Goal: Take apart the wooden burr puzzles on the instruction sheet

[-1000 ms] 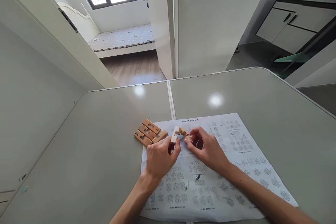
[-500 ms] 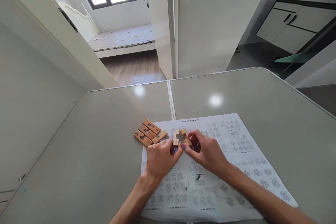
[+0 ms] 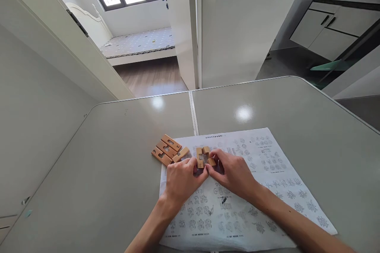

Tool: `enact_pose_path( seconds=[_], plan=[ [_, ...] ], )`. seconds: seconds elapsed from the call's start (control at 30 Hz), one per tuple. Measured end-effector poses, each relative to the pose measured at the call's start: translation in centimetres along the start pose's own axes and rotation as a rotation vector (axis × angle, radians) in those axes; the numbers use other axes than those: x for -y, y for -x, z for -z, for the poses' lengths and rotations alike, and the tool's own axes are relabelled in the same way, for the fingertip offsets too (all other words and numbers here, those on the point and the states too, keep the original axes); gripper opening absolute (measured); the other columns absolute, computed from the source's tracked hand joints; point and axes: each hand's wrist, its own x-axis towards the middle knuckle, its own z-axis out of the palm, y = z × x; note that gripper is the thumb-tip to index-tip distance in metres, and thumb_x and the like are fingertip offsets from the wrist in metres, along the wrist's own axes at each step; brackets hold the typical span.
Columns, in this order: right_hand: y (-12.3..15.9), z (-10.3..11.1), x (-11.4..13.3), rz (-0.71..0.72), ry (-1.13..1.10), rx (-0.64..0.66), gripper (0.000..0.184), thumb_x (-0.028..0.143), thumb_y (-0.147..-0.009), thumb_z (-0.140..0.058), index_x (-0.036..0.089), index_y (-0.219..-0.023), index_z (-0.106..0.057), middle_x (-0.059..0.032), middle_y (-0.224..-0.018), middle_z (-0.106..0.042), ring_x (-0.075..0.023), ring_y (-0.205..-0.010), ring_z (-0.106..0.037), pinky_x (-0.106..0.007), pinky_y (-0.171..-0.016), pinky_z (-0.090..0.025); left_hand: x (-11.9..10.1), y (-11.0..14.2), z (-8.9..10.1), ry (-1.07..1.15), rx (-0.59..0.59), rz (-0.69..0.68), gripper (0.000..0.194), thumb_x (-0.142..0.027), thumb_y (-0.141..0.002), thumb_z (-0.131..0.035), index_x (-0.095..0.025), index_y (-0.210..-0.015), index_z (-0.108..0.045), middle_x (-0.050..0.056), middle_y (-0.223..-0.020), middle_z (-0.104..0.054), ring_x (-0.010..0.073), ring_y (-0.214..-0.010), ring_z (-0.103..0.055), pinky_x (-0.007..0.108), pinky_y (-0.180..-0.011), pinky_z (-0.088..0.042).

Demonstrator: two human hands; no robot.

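Observation:
My left hand (image 3: 183,176) is closed on a notched wooden puzzle piece (image 3: 200,163), whose cut-out faces right. On the other side, my right hand (image 3: 234,169) grips a second notched puzzle piece (image 3: 211,162) with its cut-out turned left. The two pieces meet around a hollow in the middle, and my thumbs touch just below them. Left of my hands lie several more wooden pieces (image 3: 171,142) with slots and dark marks, side by side. A smaller light piece (image 3: 181,154) rests against them, near my left knuckles.
Beneath my hands a large printed sheet (image 3: 252,213) covered in small line drawings is spread over the grey-green table (image 3: 118,174). A metal seam (image 3: 193,112) crosses the tabletop. Beyond its far edge stand an open door (image 3: 179,27) and a bed (image 3: 139,41).
The two notched pieces have come together from slightly apart, closing the gap between them. My right hand has shifted a little left. The loose pieces have stayed put.

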Motion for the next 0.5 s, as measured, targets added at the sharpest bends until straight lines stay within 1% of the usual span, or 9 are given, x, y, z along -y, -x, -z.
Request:
enact_pose_path(
  seconds=[0.17,0.27,0.33,0.43,0.5],
  plan=[
    [0.0,0.0,-0.2,0.062,0.017,-0.006,0.009,0.031,-0.098,-0.058,0.024,-0.103,-0.060,-0.0044,-0.085,-0.073,-0.0215,-0.068,-0.068,-0.030,-0.059,-0.043,-0.1,0.0,0.2,-0.004,-0.011,-0.023,0.033,-0.038,-0.087,-0.068,-0.021,-0.064,-0.051,-0.001,-0.057,-0.065,0.0152,-0.049,-0.059,0.027,-0.052,-0.027],
    [0.0,0.0,-0.1,0.082,0.025,-0.016,0.008,0.029,-0.099,-0.057,0.023,-0.103,-0.060,-0.0048,-0.088,-0.073,-0.0211,-0.071,-0.067,-0.030,-0.060,-0.044,-0.2,0.1,0.4,0.007,-0.049,-0.028,0.029,-0.036,-0.080,-0.070,-0.022,-0.065,-0.050,-0.002,-0.052,-0.060,0.0148,-0.047,-0.057,0.027,-0.052,-0.029],
    [0.0,0.1,-0.1,0.093,0.029,-0.016,0.008,0.030,-0.100,-0.056,0.023,-0.102,-0.060,-0.0045,-0.088,-0.071,-0.0202,-0.070,-0.066,-0.030,-0.060,-0.043,-0.1,0.2,0.6,0.056,-0.108,-0.065,0.027,-0.034,-0.077,-0.070,-0.022,-0.064,-0.049,-0.005,-0.049,-0.055,0.0132,-0.044,-0.053,0.027,-0.051,-0.030],
    [-0.1,0.1,-0.1,0.115,0.046,0.008,0.009,0.032,-0.102,-0.055,0.023,-0.102,-0.058,-0.0044,-0.089,-0.070,-0.0199,-0.070,-0.065,-0.030,-0.060,-0.043,0.3,0.3,0.9,0.201,-0.227,-0.123,0.027,-0.027,-0.080,-0.064,-0.022,-0.063,-0.045,-0.007,-0.047,-0.047,0.0105,-0.042,-0.045,0.026,-0.052,-0.033],
    [-0.1,0.1,-0.1,0.129,0.060,0.022,0.011,0.033,-0.104,-0.055,0.023,-0.104,-0.058,-0.0048,-0.090,-0.069,-0.0205,-0.072,-0.065,-0.030,-0.060,-0.044,0.6,0.2,1.2,0.326,-0.308,-0.062,0.030,-0.024,-0.087,-0.057,-0.023,-0.061,-0.041,-0.007,-0.048,-0.044,0.0105,-0.043,-0.042,0.026,-0.053,-0.034]
  ],
)
